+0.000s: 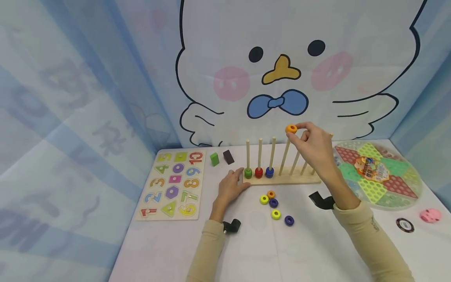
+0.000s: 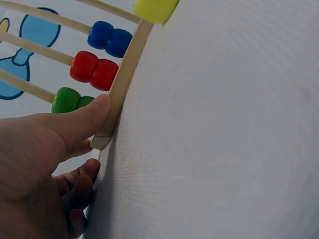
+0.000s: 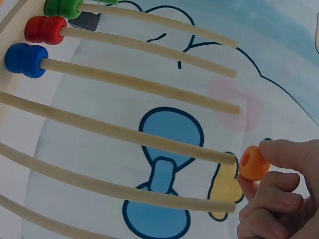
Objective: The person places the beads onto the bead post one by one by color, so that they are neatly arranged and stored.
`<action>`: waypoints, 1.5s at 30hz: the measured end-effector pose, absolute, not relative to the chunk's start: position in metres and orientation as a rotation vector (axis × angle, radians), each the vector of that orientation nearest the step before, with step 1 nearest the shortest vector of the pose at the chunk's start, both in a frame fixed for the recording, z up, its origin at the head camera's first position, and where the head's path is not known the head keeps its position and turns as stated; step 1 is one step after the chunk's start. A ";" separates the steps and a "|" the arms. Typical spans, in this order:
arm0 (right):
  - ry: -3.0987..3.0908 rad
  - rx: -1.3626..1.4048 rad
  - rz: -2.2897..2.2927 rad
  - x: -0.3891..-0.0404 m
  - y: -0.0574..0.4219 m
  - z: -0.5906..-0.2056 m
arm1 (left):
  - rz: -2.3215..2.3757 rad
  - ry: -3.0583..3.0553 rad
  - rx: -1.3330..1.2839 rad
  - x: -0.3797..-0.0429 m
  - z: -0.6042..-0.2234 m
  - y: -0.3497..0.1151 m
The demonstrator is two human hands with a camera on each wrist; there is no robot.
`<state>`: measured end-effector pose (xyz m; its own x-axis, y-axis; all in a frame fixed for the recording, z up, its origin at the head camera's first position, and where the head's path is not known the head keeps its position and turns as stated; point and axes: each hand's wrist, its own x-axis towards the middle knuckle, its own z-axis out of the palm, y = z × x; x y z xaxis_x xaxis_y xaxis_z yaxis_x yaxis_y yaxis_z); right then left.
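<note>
A wooden peg stand [image 1: 282, 180] carries a row of upright pegs. Green beads [image 1: 248, 173], red beads [image 1: 258, 172] and blue beads [image 1: 269, 172] sit in pairs at the foot of the three leftmost pegs. My left hand [image 1: 229, 187] grips the left end of the base, thumb [image 2: 94, 112] in front near the green beads. An orange bead [image 3: 255, 163] is pinched between thumb and index finger of my right hand [image 1: 314, 148], right at the tip of the fourth peg [image 3: 149, 137], its hole facing the peg. In front of the stand lie yellow beads [image 1: 276, 214], purple beads [image 1: 289, 220] and another orange bead [image 1: 271, 194].
At the left lies a number and shape puzzle board [image 1: 201, 184], with a green block [image 1: 214, 159] and a dark block [image 1: 228, 157] beside it. On the right are a round game board [image 1: 405, 192], a black-and-white disc [image 1: 405, 225] and a pink pig toy [image 1: 430, 215]. A printed curtain [image 1: 218, 47] hangs behind.
</note>
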<state>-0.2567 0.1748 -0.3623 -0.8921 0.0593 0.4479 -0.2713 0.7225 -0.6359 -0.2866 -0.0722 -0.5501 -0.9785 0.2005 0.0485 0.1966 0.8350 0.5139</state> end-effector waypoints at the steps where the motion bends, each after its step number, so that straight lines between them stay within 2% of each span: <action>1: -2.502 0.149 1.010 -0.258 0.176 -0.365 | 0.836 3.002 0.329 -0.287 -0.550 -0.072; 13: -2.524 0.177 0.925 -0.262 0.179 -0.389 | 0.815 3.007 0.318 -0.286 -0.551 -0.072; 19: -2.357 0.214 1.038 -0.250 0.178 -0.398 | 0.826 3.015 0.325 -0.287 -0.552 -0.071; 23: -2.370 0.253 1.199 -0.239 0.175 -0.425 | 0.824 3.013 0.332 -0.288 -0.552 -0.071; 32: -2.957 0.244 1.459 -0.242 0.169 -0.505 | 0.817 3.007 0.333 -0.289 -0.552 -0.070; 36: -3.028 0.239 1.475 -0.243 0.165 -0.520 | 0.822 3.020 0.327 -0.289 -0.553 -0.069; 45: -3.095 0.088 1.428 -0.239 0.155 -0.527 | 0.813 3.013 0.319 -0.289 -0.552 -0.070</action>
